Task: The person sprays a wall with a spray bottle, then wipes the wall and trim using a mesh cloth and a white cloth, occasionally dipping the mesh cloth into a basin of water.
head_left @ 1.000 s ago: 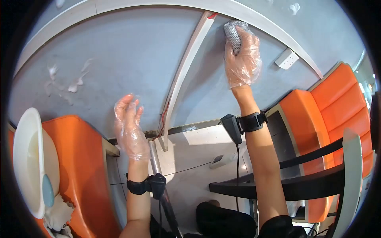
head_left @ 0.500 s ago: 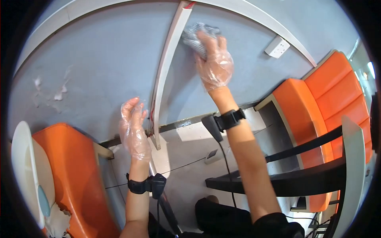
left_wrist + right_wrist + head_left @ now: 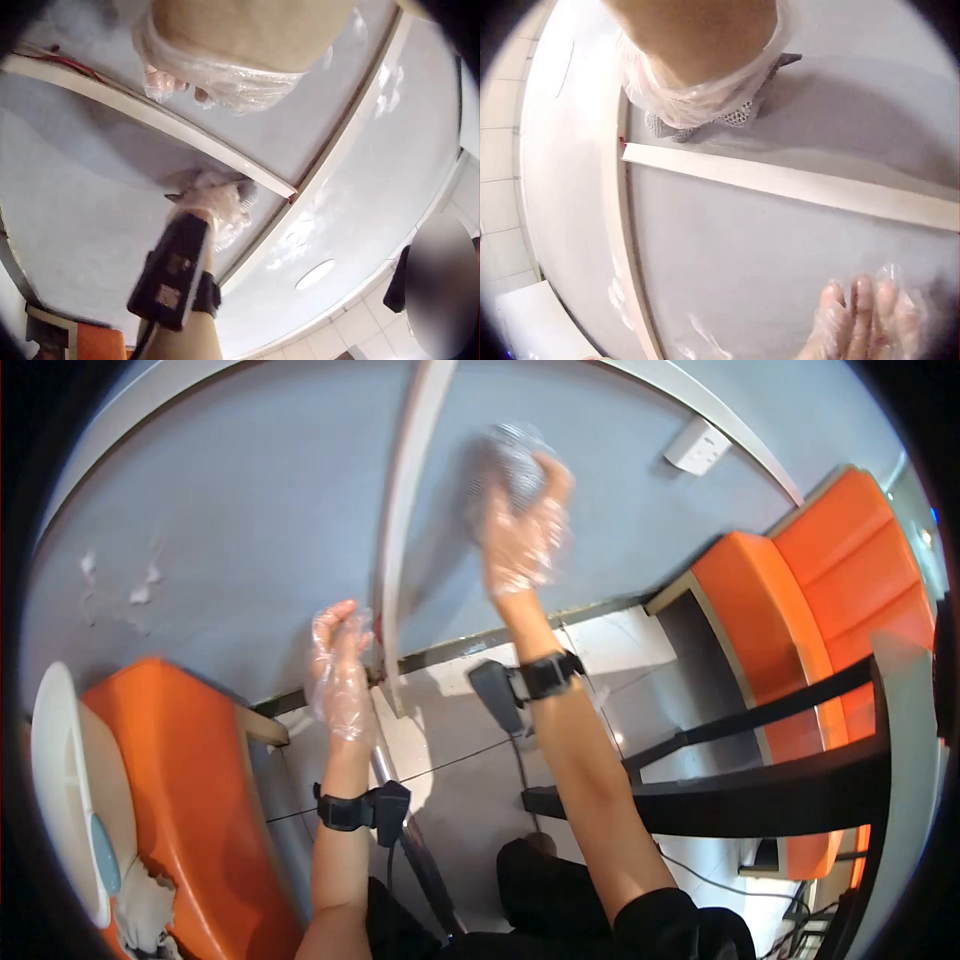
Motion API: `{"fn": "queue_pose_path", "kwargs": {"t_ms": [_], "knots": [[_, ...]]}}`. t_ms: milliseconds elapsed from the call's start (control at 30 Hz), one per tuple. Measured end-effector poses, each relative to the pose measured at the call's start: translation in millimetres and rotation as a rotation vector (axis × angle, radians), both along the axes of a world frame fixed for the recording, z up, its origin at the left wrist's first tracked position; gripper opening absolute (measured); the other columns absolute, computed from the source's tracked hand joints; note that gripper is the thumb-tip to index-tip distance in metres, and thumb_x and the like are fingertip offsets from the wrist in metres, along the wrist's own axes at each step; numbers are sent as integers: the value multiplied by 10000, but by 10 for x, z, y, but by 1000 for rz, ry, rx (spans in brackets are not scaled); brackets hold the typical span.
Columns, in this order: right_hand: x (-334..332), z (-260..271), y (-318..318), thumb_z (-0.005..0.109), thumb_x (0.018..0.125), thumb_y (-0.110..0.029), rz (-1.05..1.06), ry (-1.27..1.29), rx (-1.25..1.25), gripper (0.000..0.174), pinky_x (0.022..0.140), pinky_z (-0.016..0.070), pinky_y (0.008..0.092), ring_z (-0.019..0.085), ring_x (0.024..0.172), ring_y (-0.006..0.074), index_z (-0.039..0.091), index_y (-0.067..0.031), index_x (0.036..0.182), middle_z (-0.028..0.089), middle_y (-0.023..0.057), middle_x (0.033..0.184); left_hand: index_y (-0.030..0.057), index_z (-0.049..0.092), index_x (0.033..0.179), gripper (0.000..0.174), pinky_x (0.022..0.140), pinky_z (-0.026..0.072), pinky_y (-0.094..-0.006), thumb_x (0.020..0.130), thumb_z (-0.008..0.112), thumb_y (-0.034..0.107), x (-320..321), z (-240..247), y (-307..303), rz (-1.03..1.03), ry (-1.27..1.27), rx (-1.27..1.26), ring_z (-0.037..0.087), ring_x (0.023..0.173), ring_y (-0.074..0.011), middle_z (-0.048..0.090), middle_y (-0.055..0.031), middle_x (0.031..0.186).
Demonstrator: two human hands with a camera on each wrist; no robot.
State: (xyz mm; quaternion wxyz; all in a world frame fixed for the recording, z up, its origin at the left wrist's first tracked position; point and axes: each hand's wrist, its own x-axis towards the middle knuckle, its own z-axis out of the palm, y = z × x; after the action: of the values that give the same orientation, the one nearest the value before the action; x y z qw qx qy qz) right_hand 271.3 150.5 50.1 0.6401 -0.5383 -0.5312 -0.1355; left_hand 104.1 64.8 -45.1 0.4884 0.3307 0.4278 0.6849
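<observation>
My right hand, in a clear plastic glove, grips a silver-grey mesh scrubbing cloth against the blue-grey wall. It is just right of the upright white trunking strip. In the right wrist view the mesh cloth shows below the glove's cuff, mostly hidden by the hand. My left hand, also gloved, hovers in front of the lower wall left of the strip, fingers loosely bent with nothing in them. White foam clings to the wall farther left.
A white basin and a grey rag lie on the orange seat at left. Right of my arm stand a black chair frame and an orange bench. A white socket box juts from the wall.
My right hand has carried the mesh cloth left from under the curved trim, then slightly down the wall beside the upright strip. My left hand stays nearly still; the head view has shifted.
</observation>
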Motion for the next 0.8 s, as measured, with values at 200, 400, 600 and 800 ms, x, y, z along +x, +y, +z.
{"fn": "queue_pose_path", "kwargs": {"t_ms": [200,400,600,800], "knots": [[-215,-590,-67,687,836,-167,13,12,-372,397,821,519,471,627,1004,396,534,-93,1196,620,184,1166,48,624,1142,229,928,464,-280,958,605,182,48,51,-21,-58,-6,-11,585,1030,-118,598,-18,1158],[-128,-1418,-601,729,829,-309,258,305,-961,445,736,520,396,672,827,272,568,-29,1136,682,155,900,70,592,1223,332,978,420,-295,965,605,279,18,-105,-69,-232,252,-96,545,1111,-145,572,-40,1222],[-153,-1119,-787,573,956,-432,481,236,-895,473,775,497,430,639,865,354,606,2,1138,671,217,949,73,390,1488,631,1032,415,-339,925,617,248,44,-242,-31,-458,401,-51,528,1224,-247,469,-145,1425],[-350,-859,-969,347,1062,-418,655,-1,-648,488,854,466,468,601,1010,442,613,-37,1209,644,288,1065,59,338,1491,668,912,485,-355,914,625,234,104,0,-42,-201,419,17,617,999,-212,635,-124,1143]]}}
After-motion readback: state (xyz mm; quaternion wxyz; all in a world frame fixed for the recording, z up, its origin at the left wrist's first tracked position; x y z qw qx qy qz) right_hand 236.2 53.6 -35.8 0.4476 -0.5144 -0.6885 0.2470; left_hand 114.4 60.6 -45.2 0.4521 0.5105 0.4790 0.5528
